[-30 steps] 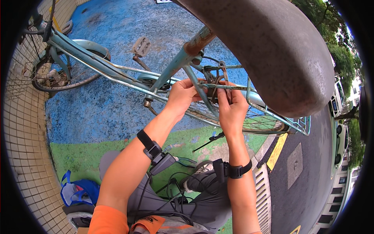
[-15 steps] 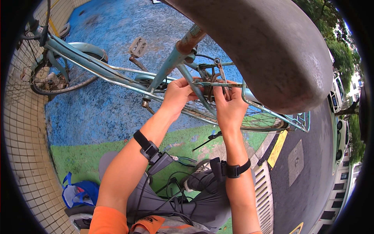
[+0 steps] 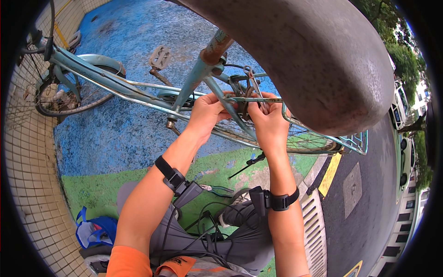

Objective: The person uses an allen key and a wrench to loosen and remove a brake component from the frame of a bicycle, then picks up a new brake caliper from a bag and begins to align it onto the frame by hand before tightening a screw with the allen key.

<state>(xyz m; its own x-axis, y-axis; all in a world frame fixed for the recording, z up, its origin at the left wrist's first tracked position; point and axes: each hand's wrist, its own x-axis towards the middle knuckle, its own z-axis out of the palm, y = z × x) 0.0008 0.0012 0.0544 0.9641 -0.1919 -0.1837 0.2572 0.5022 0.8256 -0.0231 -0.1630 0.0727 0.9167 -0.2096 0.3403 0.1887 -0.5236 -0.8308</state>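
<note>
A worn light-blue bicycle (image 3: 184,94) stands in front of me, its dark saddle (image 3: 323,60) looming over the upper right. My left hand (image 3: 205,114) reaches to the slanting frame tube behind the seat tube; its fingertips are pinched together beside the rear brake (image 3: 240,85), and what they grip is hidden. Just right of that tube, my right hand (image 3: 271,123) is closed around a slim metal wrench (image 3: 253,85) whose ring end points up. The right fingertips are partly hidden behind a rack bar. Both hands are close together above the rear wheel (image 3: 304,147).
Pliers (image 3: 219,190) lie on the green ground near my shoe (image 3: 241,197). The kickstand (image 3: 249,166) juts toward me. A blue bag (image 3: 98,229) sits by the tiled wall (image 3: 30,184) at left. Black cables (image 3: 207,221) cross my lap; a drain grate (image 3: 314,231) lies at right.
The seat tube, brake and wrench appear slightly farther left in view. My right hand has shifted a little up and left, and both hands keep their hold.
</note>
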